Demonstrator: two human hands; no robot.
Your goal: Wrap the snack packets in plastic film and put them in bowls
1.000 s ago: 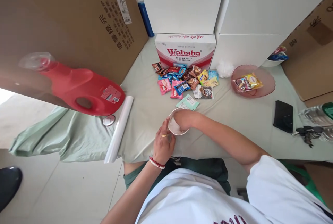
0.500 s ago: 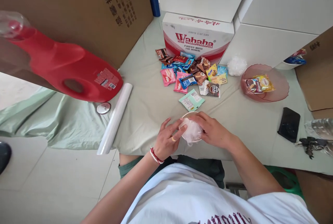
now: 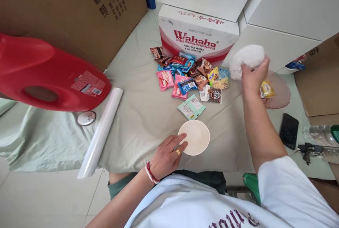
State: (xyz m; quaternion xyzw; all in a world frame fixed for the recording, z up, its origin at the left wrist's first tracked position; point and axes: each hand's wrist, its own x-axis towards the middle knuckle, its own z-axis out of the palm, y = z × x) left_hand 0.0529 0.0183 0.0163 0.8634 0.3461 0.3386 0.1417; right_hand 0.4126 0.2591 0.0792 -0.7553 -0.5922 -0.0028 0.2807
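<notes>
A small cream bowl (image 3: 194, 136) sits on the green cloth near the table's front edge. My left hand (image 3: 168, 154) rests beside it with fingers stretched out, fingertips touching its left rim. My right hand (image 3: 253, 73) is raised at the far right, closed on a crumpled white ball of plastic wrap (image 3: 247, 59), just above the pink plate (image 3: 278, 93). A pile of several snack packets (image 3: 189, 76) lies between the bowl and the Wahaha box (image 3: 197, 35).
A large red jug (image 3: 50, 77) lies at the left, with a roll of film (image 3: 101, 132) and a small round cap (image 3: 86, 117) by it. Cardboard boxes and white boxes line the back. A black phone (image 3: 288, 130), keys and a bottle lie at the right.
My right hand left the bowl and rose to the far right, now gripping a white wad of wrap. The wrap is out of the bowl. My left hand stays by the rim.
</notes>
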